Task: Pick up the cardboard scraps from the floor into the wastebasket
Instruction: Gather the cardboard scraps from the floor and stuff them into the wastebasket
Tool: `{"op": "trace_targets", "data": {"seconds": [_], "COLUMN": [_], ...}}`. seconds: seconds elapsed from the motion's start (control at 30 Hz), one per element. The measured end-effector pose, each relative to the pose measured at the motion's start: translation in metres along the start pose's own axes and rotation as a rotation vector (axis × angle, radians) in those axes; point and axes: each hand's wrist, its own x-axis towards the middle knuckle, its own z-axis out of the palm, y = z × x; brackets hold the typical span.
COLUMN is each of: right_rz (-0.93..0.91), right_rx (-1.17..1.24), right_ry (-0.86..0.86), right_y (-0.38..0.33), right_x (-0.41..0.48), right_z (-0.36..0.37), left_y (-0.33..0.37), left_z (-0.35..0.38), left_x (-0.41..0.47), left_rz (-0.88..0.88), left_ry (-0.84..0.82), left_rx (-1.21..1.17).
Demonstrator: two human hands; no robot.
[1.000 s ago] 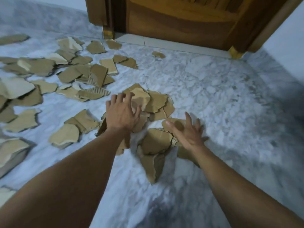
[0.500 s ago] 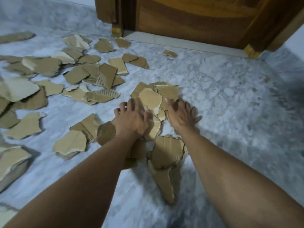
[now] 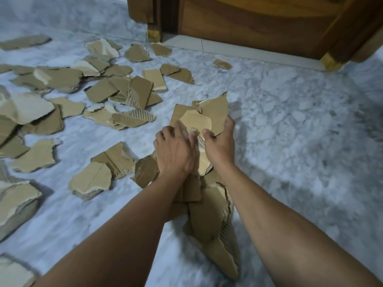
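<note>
A bunch of torn brown cardboard scraps (image 3: 199,119) is squeezed between my two hands at the middle of the view, on the marble floor. My left hand (image 3: 175,151) presses on it from the left with fingers curled over the pieces. From the right, my right hand (image 3: 219,142) grips the bunch, thumb on top and fingers behind the tallest piece. More scraps (image 3: 209,222) lie beneath my forearms, toward me. No wastebasket is in view.
Several loose cardboard scraps (image 3: 99,90) cover the white marble floor (image 3: 300,131) across the left half. A wooden door and frame (image 3: 259,23) stand at the back. The floor to the right holds no scraps.
My right hand swept leftward from the floor, pushing scraps toward my left hand. Both hands have closed together around the central pile, and its top pieces now stand up between them.
</note>
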Motion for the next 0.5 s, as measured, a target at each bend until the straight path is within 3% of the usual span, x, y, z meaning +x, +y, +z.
{"op": "trace_targets", "data": {"seconds": [0.1,0.23,0.5], "right_rz": [0.032,0.043,0.044], "right_rx": [0.173,0.230,0.128], "right_ry": [0.035,0.097,0.362], "right_y": [0.000,-0.009,-0.043], "right_x": [-0.013,-0.036,-0.098], "right_z": [-0.008,-0.035,-0.189], "left_y": [0.010,0.032,0.157], "left_z": [-0.009,-0.024,-0.071], "left_x": [-0.005,-0.009,-0.074], "left_rz": [-0.063,-0.190,0.130], "left_ry": [-0.026,-0.122,-0.217], "left_rx": [-0.212,-0.541,-0.695]}}
